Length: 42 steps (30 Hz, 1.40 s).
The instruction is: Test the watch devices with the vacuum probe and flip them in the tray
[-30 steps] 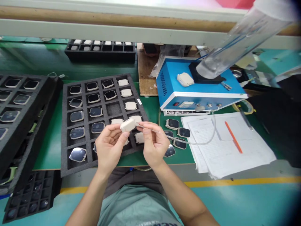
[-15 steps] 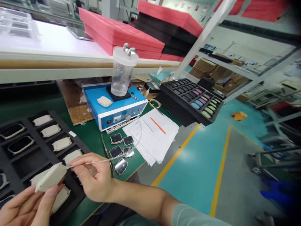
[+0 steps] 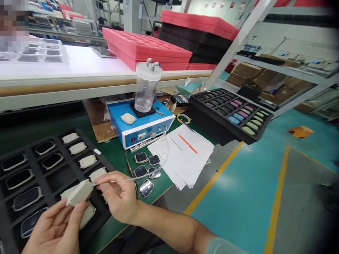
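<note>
My left hand (image 3: 59, 225) pinches a cream watch-shaped case (image 3: 81, 193) by its lower end, above a black foam tray (image 3: 104, 164). My right hand (image 3: 119, 195) is closed on a thin clear tube (image 3: 127, 179), whose tip meets the upper right end of the case. The tube curves back to a blue machine (image 3: 147, 128) carrying a clear lidded canister (image 3: 145, 91). Another cream case (image 3: 128, 118) lies on top of the machine. In the tray sit more cream cases and several with dark screens. Several small watch faces (image 3: 140, 171) lie right of the tray.
Papers with an orange stick (image 3: 188, 144) lie right of the machine, near a tape roll (image 3: 183, 119). Behind them stands a black tray of coloured pieces (image 3: 230, 113). Pink foam trays (image 3: 148, 47) rest on the white shelf (image 3: 79, 72) above.
The view has shifted left, so the bench and both hands appear farther right. More of the foam tray shows. Both hands keep their hold, with the tube tip still at the case.
</note>
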{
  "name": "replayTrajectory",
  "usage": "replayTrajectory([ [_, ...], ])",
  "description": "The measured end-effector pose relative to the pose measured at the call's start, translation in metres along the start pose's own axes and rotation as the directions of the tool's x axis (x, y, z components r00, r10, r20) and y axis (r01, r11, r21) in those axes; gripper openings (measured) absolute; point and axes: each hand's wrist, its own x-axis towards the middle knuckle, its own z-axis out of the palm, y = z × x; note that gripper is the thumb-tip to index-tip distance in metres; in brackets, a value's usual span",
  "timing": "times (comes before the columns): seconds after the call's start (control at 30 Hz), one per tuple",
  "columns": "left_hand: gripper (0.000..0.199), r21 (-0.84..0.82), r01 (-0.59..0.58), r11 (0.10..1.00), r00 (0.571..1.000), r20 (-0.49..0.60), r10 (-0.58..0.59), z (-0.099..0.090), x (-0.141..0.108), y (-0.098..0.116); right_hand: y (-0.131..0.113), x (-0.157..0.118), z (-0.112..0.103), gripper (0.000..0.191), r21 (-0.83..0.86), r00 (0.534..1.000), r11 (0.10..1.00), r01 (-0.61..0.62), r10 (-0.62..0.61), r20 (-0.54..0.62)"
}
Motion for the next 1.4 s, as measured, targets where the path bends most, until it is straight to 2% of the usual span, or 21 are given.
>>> replayTrajectory([
  [0.07, 0.034, -0.018, 0.079, 0.997, 0.991, -0.109, -0.08, 0.009, -0.004, 0.01, 0.002, -0.003, 0.0, 0.022, 0.009, 1.0, 1.0, -0.008, 0.008, 0.013],
  [0.1, 0.035, -0.037, 0.112, 0.993, 0.985, -0.129, -0.116, 0.011, -0.005, 0.013, 0.003, -0.004, 0.0, 0.021, 0.02, 1.0, 1.0, -0.008, 0.008, 0.017],
  [0.23, 0.038, -0.1, 0.135, 0.986, 0.985, -0.092, -0.145, 0.011, -0.004, 0.015, 0.006, -0.006, -0.001, 0.018, 0.062, 1.0, 0.998, 0.001, -0.002, 0.016],
  [0.53, 0.04, -0.131, 0.097, 0.987, 0.994, -0.039, -0.103, 0.009, -0.005, 0.015, 0.0, -0.007, -0.002, 0.017, 0.05, 0.999, 0.998, 0.032, -0.033, 0.005],
  [0.7, 0.044, -0.17, 0.103, 0.98, 0.994, -0.02, -0.108, 0.009, -0.006, 0.014, 0.0, -0.01, -0.004, 0.015, 0.053, 1.0, 0.999, -0.011, 0.01, 0.027],
  [1.07, 0.037, -0.188, 0.077, 0.979, 0.996, 0.049, -0.069, 0.008, -0.011, 0.015, -0.003, -0.016, -0.006, 0.015, 0.087, 0.999, 0.996, -0.005, 0.002, 0.034],
  [1.4, 0.04, -0.168, 0.085, 0.982, 0.996, 0.027, -0.082, 0.009, -0.009, 0.015, -0.001, -0.015, -0.004, 0.015, 0.08, 1.0, 0.997, 0.011, -0.013, 0.025],
])
